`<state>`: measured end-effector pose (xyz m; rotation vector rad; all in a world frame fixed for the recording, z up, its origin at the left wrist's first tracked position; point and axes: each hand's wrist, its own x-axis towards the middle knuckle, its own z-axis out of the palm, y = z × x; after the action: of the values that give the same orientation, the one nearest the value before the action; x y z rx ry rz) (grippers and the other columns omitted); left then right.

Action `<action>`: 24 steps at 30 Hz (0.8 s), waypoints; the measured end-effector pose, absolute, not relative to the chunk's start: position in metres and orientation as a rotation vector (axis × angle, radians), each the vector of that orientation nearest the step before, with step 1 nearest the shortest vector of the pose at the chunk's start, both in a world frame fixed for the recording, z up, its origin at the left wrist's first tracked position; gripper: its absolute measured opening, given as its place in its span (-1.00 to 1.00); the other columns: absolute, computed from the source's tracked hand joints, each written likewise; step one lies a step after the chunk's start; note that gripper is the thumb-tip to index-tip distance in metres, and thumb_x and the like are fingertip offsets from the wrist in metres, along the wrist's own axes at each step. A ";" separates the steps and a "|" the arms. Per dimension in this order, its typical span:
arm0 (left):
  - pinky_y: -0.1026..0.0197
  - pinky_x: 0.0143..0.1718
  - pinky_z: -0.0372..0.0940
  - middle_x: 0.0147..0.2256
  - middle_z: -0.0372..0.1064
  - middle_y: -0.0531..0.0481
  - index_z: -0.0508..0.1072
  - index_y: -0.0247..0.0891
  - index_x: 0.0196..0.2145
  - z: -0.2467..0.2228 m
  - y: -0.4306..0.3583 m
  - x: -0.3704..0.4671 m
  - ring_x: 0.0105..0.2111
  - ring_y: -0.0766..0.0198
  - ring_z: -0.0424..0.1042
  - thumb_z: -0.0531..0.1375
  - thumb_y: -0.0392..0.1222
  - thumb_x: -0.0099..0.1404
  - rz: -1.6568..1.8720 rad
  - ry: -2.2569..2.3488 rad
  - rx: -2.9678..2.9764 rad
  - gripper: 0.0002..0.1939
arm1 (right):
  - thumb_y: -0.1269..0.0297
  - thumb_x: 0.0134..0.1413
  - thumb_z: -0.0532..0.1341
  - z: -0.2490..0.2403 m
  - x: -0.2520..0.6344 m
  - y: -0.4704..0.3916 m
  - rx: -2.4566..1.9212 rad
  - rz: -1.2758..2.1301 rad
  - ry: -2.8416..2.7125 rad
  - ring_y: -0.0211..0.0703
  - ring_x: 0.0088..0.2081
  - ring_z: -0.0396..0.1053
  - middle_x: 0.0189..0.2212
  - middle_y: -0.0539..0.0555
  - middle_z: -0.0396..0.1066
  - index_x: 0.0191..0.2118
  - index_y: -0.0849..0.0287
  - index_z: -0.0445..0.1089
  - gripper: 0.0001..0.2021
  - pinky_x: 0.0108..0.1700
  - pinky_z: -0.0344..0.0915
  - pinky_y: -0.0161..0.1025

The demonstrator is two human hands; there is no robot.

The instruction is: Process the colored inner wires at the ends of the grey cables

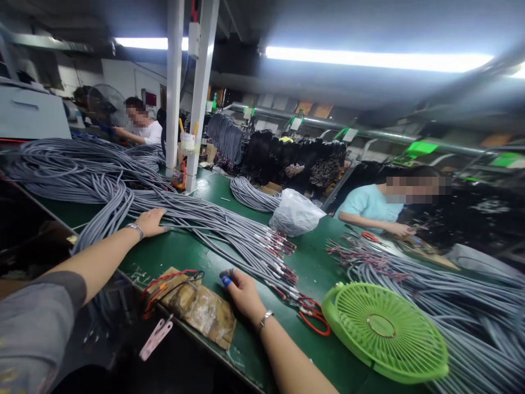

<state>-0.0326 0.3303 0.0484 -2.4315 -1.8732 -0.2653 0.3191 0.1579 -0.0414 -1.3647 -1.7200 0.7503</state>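
My left hand (151, 222) lies on a long bundle of grey cables (197, 210), fingers stretched out and thumb apart. The cables run across the green table, with white-banded, stripped ends showing red and black wires (283, 273). My right hand (245, 293) is beside those ends, over the table's near side. Its fingers are drawn together, a blue covering (226, 280) on one fingertip; whether anything is between them is hidden. Just left of it sits a tape-covered board (205, 306) with red and black leads. Scissors with orange-red handles (315, 320) lie beyond my right hand.
A green fan (381, 328) stands at the right, beside another heap of grey cables (463, 306). A plastic bag (295, 212) covers one coil's end. White posts (174, 87) rise from the table. Co-workers sit at the right (365, 205) and back left (150, 131).
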 end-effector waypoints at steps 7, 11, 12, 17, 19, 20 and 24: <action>-0.17 0.29 0.42 0.27 0.64 -0.46 0.56 -0.30 0.35 0.051 0.354 -0.035 0.26 -0.38 0.62 0.33 0.08 0.25 -0.162 -1.903 -2.377 -0.23 | 0.05 0.26 0.34 -0.037 0.319 0.153 -1.361 0.917 -1.605 -0.07 -0.34 0.38 -0.43 0.00 0.53 -0.26 0.06 0.61 -0.79 -0.20 0.37 -0.16; -0.17 0.27 0.40 0.20 0.69 -0.45 0.68 -0.28 0.15 0.052 0.337 -0.052 0.25 -0.40 0.62 0.31 0.15 0.25 -0.107 -1.873 -2.402 -0.37 | 0.04 0.24 0.32 -0.034 0.318 0.152 -1.360 0.930 -1.580 -0.09 -0.37 0.35 -0.45 -0.01 0.52 -0.26 0.06 0.60 -0.78 -0.23 0.35 -0.17; -0.16 0.25 0.40 0.16 0.72 -0.43 0.70 -0.25 0.09 0.052 0.331 -0.058 0.23 -0.40 0.63 0.30 0.19 0.25 -0.094 -1.859 -2.417 -0.39 | 0.03 0.24 0.32 -0.033 0.318 0.152 -1.363 0.929 -1.580 -0.10 -0.38 0.34 -0.46 -0.01 0.51 -0.27 0.06 0.60 -0.78 -0.24 0.34 -0.17; -0.07 0.07 0.45 -0.32 0.73 -0.15 0.71 -0.03 -0.23 0.044 0.298 -0.106 -0.11 -0.26 0.72 0.26 0.44 0.23 -0.165 -1.697 -2.595 -0.47 | -0.01 0.23 0.36 -0.032 0.318 0.153 -1.344 0.896 -1.611 -0.09 -0.38 0.36 -0.47 -0.01 0.51 -0.32 0.06 0.58 -0.74 -0.24 0.36 -0.17; -0.04 0.04 0.46 -0.45 0.64 -0.10 0.66 -0.01 -0.36 0.039 0.287 -0.125 -0.22 -0.18 0.68 0.24 0.43 0.26 -0.250 -1.660 -2.655 -0.51 | -0.02 0.24 0.34 -0.034 0.318 0.154 -1.338 0.902 -1.621 -0.08 -0.37 0.37 -0.46 0.00 0.53 -0.31 0.06 0.58 -0.73 -0.23 0.36 -0.16; -0.05 0.04 0.47 -0.45 0.63 -0.10 0.64 0.00 -0.40 0.036 0.282 -0.132 -0.23 -0.17 0.67 0.25 0.42 0.26 -0.299 -1.647 -2.672 -0.53 | -0.02 0.24 0.33 -0.034 0.318 0.155 -1.341 0.906 -1.622 -0.08 -0.37 0.37 -0.45 0.00 0.52 -0.31 0.06 0.58 -0.73 -0.23 0.36 -0.16; -0.05 0.18 0.50 -0.07 0.75 -0.19 0.70 -0.03 -0.18 0.027 0.268 -0.130 0.02 -0.21 0.70 0.32 0.35 0.24 -0.453 -1.645 -2.677 -0.55 | -0.02 0.24 0.32 -0.037 0.319 0.156 -1.365 0.923 -1.612 -0.09 -0.39 0.35 -0.47 -0.01 0.49 -0.30 0.06 0.58 -0.74 -0.25 0.33 -0.17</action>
<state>-0.1295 0.2685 0.0273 -2.6767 -1.6454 -0.4530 0.3186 0.1556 -0.0370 -1.3650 -1.6122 0.9227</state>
